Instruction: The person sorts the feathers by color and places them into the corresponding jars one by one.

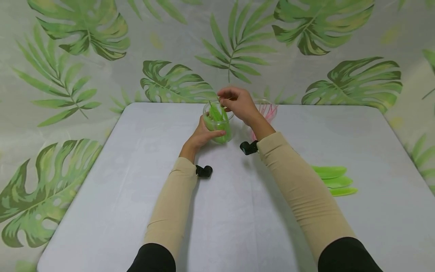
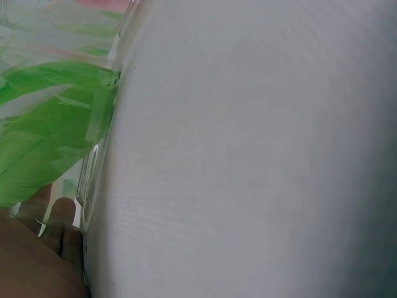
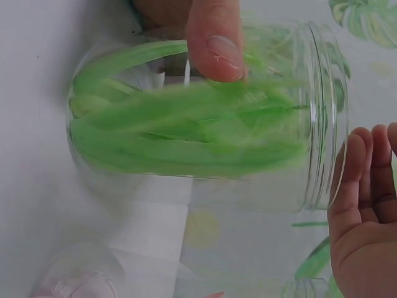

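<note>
A clear jar (image 1: 217, 122) stands on the table, holding several long green plastic cutlery pieces (image 3: 186, 121) with blade-like ends. My left hand (image 1: 204, 134) grips the jar's side, thumb across the front; the thumb shows over the wall in the right wrist view. Above the jar's mouth is my right hand (image 1: 239, 104), fingers (image 3: 350, 177) loosely bent beside the rim, with nothing visible in them. One green piece inside the jar looks blurred. Behind the right wrist, partly hidden, is a second clear jar (image 1: 273, 109) with pink plastic pieces (image 1: 267, 112).
Several more green cutlery pieces (image 1: 338, 182) lie side by side at the right, partly covered by the right sleeve (image 1: 302, 192). A white cloth covers the table (image 1: 153, 128). Behind its far edge hangs a leaf-patterned curtain (image 1: 190, 34).
</note>
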A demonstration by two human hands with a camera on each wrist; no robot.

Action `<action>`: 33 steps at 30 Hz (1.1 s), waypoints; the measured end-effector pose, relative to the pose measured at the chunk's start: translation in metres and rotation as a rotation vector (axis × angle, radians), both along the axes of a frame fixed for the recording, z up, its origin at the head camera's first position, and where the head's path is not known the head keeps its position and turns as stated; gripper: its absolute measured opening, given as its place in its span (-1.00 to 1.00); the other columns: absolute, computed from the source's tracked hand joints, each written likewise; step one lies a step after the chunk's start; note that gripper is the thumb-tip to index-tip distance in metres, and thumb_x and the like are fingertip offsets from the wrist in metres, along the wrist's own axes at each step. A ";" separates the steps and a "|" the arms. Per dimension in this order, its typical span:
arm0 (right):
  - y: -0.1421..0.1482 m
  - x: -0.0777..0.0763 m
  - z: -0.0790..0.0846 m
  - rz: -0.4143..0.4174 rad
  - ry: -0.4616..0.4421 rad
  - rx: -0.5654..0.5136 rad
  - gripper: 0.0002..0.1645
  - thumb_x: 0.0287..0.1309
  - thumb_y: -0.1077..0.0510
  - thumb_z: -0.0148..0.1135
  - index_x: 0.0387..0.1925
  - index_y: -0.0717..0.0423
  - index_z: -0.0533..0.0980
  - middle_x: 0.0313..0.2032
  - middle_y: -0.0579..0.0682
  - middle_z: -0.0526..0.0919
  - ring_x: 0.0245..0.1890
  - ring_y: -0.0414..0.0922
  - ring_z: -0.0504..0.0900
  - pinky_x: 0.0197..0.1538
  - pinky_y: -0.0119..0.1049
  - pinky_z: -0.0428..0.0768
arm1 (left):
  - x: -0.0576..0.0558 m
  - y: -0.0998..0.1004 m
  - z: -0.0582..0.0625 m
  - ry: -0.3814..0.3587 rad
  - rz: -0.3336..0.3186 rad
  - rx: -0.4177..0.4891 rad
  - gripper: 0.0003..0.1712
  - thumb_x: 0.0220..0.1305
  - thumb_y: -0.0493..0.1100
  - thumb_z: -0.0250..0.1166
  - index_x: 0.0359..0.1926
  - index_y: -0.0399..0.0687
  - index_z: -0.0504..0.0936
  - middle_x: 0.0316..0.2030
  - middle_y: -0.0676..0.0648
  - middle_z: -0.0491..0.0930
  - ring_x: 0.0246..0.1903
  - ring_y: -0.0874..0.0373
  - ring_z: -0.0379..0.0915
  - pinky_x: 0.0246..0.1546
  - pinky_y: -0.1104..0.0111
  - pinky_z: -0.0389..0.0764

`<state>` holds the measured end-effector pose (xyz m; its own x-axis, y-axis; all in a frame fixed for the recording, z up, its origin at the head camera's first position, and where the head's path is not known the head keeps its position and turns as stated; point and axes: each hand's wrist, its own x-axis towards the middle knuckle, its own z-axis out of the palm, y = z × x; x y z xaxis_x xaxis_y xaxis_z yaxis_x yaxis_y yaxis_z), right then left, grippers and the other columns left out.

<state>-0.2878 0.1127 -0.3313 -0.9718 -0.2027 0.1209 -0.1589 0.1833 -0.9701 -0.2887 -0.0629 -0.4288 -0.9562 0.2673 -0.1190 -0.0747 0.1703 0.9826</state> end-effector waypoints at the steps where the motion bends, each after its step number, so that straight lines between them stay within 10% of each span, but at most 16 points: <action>1: 0.000 0.000 0.000 0.003 0.000 0.003 -0.72 0.36 0.27 0.15 0.06 0.16 0.57 -0.04 0.10 0.63 -0.16 -0.17 0.60 0.05 -0.12 0.65 | 0.000 0.000 0.000 0.001 -0.002 0.003 0.22 0.02 -0.17 0.50 0.53 0.09 -0.14 0.42 -0.11 0.20 0.42 -0.02 0.14 0.51 0.09 0.10; 16: 0.005 0.009 0.006 0.057 0.069 0.108 -0.74 0.37 0.22 0.16 0.04 0.15 0.58 0.03 0.12 0.64 -0.06 -0.05 0.62 0.01 -0.19 0.63 | -0.001 -0.001 -0.001 -0.003 -0.006 0.020 0.24 0.00 -0.18 0.52 0.52 0.10 -0.14 0.41 -0.09 0.23 0.42 0.01 0.14 0.52 0.11 0.05; 26: 0.056 0.067 0.025 0.206 0.306 0.442 -0.77 0.34 0.18 0.22 -0.03 0.12 0.62 -0.07 0.07 0.70 -0.08 -0.06 0.64 0.03 -0.09 0.62 | -0.003 0.001 0.001 0.016 -0.003 -0.039 0.26 -0.02 -0.15 0.53 0.53 0.04 -0.14 0.43 -0.12 0.20 0.44 0.00 0.11 0.53 0.12 0.04; 33: 0.116 0.105 0.004 0.227 0.251 0.597 -0.81 0.37 0.13 0.19 -0.05 -0.02 0.62 -0.11 -0.06 0.71 -0.11 -0.21 0.61 -0.02 -0.29 0.60 | -0.001 0.001 0.000 -0.009 -0.006 -0.060 0.25 0.03 -0.17 0.51 0.54 0.02 -0.17 0.44 -0.16 0.17 0.46 -0.01 0.07 0.54 0.13 0.03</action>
<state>-0.1829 0.2283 -0.3274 -0.8544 -0.5000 0.1412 -0.4634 0.6105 -0.6422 -0.2897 -0.0622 -0.4289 -0.9533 0.2654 -0.1438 -0.0825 0.2294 0.9698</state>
